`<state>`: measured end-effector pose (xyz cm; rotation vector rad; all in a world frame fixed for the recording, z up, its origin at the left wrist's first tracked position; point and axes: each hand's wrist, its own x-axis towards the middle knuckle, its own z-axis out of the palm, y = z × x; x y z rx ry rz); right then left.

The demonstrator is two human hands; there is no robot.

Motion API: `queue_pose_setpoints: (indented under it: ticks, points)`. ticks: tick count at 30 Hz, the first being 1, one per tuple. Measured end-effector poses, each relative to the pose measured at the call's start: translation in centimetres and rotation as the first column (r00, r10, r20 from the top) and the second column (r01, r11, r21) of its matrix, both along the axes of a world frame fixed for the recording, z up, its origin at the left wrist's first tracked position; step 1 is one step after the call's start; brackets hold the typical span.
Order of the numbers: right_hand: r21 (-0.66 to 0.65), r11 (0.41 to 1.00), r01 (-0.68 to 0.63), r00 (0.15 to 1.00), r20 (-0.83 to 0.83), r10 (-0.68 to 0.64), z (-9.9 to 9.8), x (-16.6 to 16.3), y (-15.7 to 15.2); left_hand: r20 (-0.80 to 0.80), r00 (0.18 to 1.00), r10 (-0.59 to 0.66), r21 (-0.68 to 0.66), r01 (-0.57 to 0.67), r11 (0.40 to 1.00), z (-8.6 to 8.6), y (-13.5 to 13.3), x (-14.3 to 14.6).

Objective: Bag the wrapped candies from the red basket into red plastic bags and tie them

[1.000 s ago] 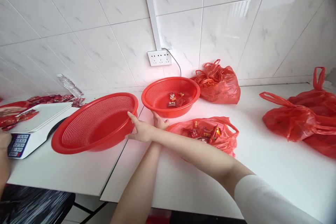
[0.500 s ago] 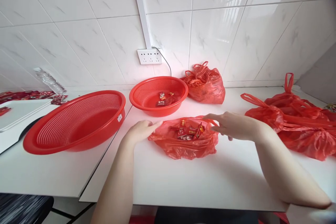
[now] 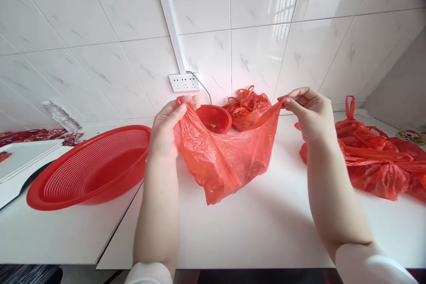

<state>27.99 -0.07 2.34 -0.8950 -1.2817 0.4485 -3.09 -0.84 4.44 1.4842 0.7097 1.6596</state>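
Observation:
A thin red plastic bag [image 3: 229, 155] is stretched upright between my two hands over the white table. My left hand [image 3: 168, 126] pinches its upper left corner between thumb and fingers. At the upper right corner, my right hand [image 3: 308, 108] grips the plastic the same way. The bag's front side faces me and hides whatever is inside. Behind it, partly covered, stands a small red basket [image 3: 219, 113] with a few wrapped pieces showing.
A large red basket [image 3: 100, 168] stands at left, near a clear plastic bottle [image 3: 61, 115]. One red bag [image 3: 249, 106] sits by the wall; more tied red bags [image 3: 376, 155] lie at right. A socket strip [image 3: 184, 82] is on the tiled wall.
Both hands have taken hold of the bag's top corners and raised them. The bag's opening, which showed red wrapped sweets, now faces away from me.

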Motion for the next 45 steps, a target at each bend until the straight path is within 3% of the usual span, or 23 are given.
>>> queue_pose_setpoints:
  ticks: [2,5,9,11,16,20,23,27,30,33,36,38,40,42,43,45]
  points:
    - [0.116,0.99,-0.075,0.991,-0.1,0.087,0.2,-1.9,-0.2,0.046,0.995,-0.088,0.019,0.087,0.996,0.1,-0.6,1.1]
    - [0.206,0.96,-0.19,0.969,-0.117,0.217,0.1,-4.8,-1.3,-0.07,0.98,-0.185,-0.051,0.182,0.982,-0.5,-1.5,2.2]
    - [0.16,0.894,-0.418,0.908,0.041,0.417,0.1,-7.3,-3.3,-0.375,0.879,-0.294,-0.199,0.234,0.952,-1.7,-2.2,4.3]
    - [0.118,0.855,-0.504,0.861,0.149,0.487,0.0,-7.9,-3.8,-0.439,0.825,-0.357,-0.238,0.276,0.931,-2.3,-2.2,5.5]
    - [-0.038,0.875,-0.483,0.832,0.291,0.472,-0.6,-7.4,-2.7,-0.241,0.892,-0.383,-0.381,0.276,0.883,-3.3,-1.6,6.8]
    - [-0.225,0.841,-0.492,0.78,0.314,0.54,-1.2,-6.8,-1.6,-0.239,0.896,-0.375,-0.386,0.267,0.883,-3.6,-1.2,6.6]
    - [-0.221,0.873,-0.435,0.816,0.313,0.485,-1.3,-6.5,-1.4,-0.224,0.906,-0.359,-0.393,0.253,0.884,-3.6,-1.0,6.5]
    - [-0.156,0.955,-0.25,0.909,0.302,0.287,-1.0,-5.7,-1.6,-0.19,0.918,-0.347,-0.405,0.249,0.88,-3.5,-0.5,6.2]
    - [-0.138,0.968,-0.209,0.917,0.317,0.243,-0.7,-5.3,-2.0,-0.119,0.931,-0.345,-0.428,0.266,0.864,-3.6,0.2,5.8]
    - [-0.237,0.928,-0.288,0.831,0.42,0.365,-0.7,-5.3,-2.3,0.052,0.926,-0.374,-0.504,0.348,0.791,-3.8,0.7,5.8]
    - [-0.379,0.861,-0.339,0.663,0.552,0.505,-0.9,-5.3,-2.4,0.262,0.856,-0.445,-0.573,0.509,0.642,-3.7,1.0,5.9]
    - [-0.444,0.819,-0.364,0.556,0.602,0.573,-1.0,-4.9,-2.3,0.3,0.831,-0.468,-0.559,0.551,0.62,-3.5,0.8,5.8]
    - [-0.493,0.798,-0.347,0.494,0.627,0.602,-1.0,-4.5,-2.1,0.163,0.844,-0.51,-0.531,0.511,0.676,-3.3,0.4,5.5]
    - [-0.502,0.814,-0.291,0.52,0.631,0.576,-1.0,-4.2,-1.8,-0.184,0.835,-0.519,-0.491,0.38,0.784,-3.0,-0.2,4.9]
    - [-0.488,0.829,-0.274,0.561,0.619,0.55,-1.0,-4.1,-1.6,-0.395,0.799,-0.454,-0.427,0.277,0.861,-2.8,-0.6,4.6]
    - [-0.433,0.853,-0.293,0.664,0.55,0.507,-1.3,-4.3,-1.1,-0.714,0.68,-0.166,-0.175,0.056,0.983,-2.6,-1.2,4.2]
